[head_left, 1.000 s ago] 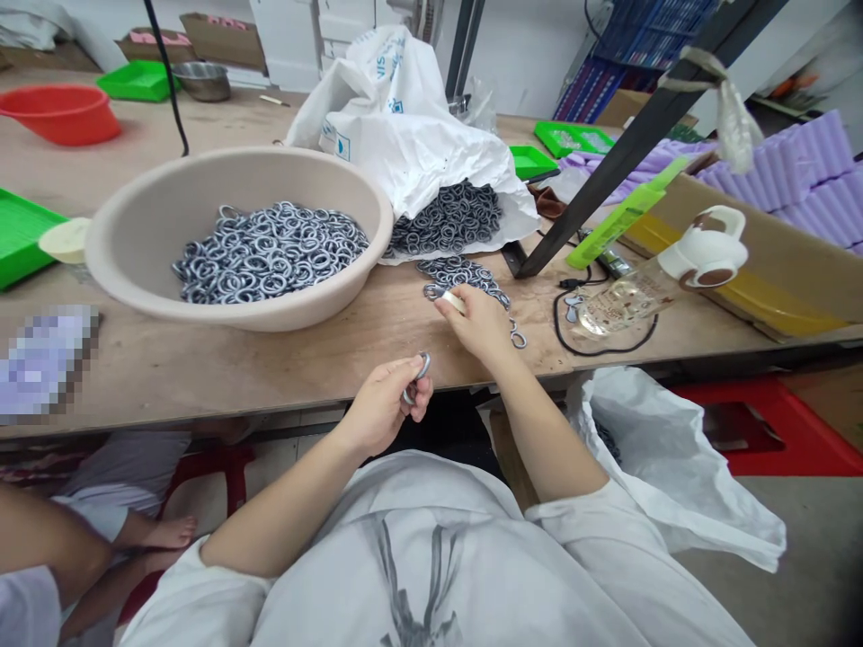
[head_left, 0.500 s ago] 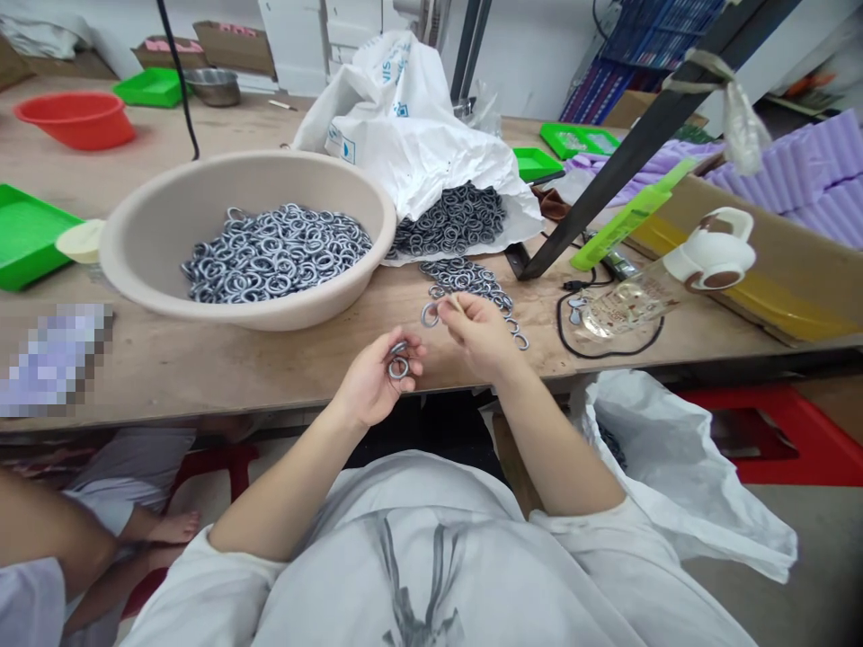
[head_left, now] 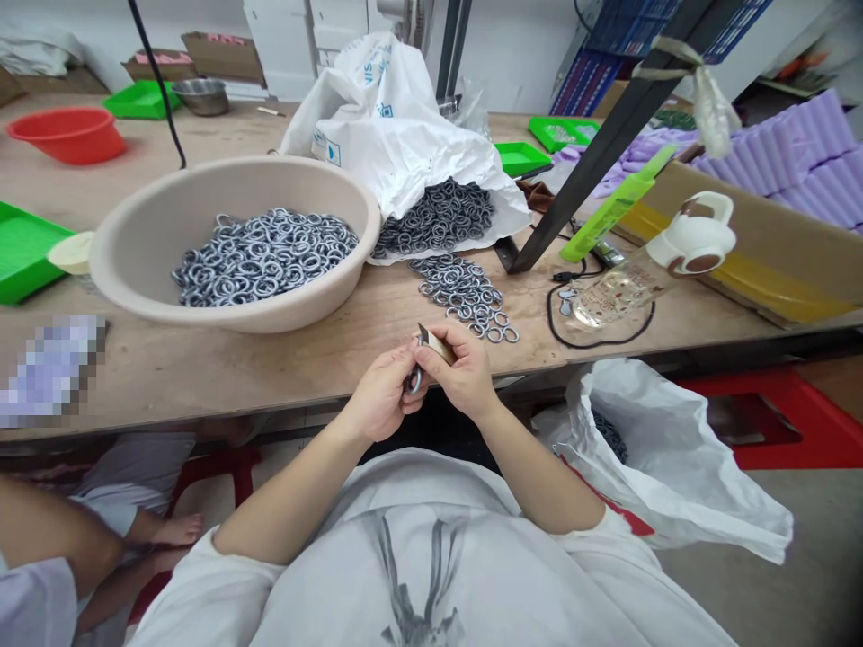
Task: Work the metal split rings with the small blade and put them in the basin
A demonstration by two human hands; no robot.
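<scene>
My left hand [head_left: 381, 395] is closed around grey rings, and one ring [head_left: 414, 381] shows at its fingertips. My right hand [head_left: 467, 370] pinches a small knife blade [head_left: 437, 345] with a tan, wrapped-looking grip, its dark tip pointing up and left. Both hands meet just above the table's front edge, the blade close against the ring. Beyond them lies a loose pile of grey rings [head_left: 465, 292]. A beige basin [head_left: 101, 261] holding many such rings stands to the left. Behind the pile, a white sack [head_left: 370, 135] lies open with darker rings [head_left: 438, 216] at its mouth.
A slanted black metal post [head_left: 580, 162] rises right of the pile. Near it lie a clear bottle [head_left: 620, 288], a black cable [head_left: 607, 346] and a green-yellow knife [head_left: 617, 207]. Below the table edge hangs a white bag [head_left: 680, 458]. Another person's legs [head_left: 54, 512] are at lower left.
My right hand has come down and left from the pile to meet my left hand. The blade now shows plainly between its fingers. The whole view has shifted slightly.
</scene>
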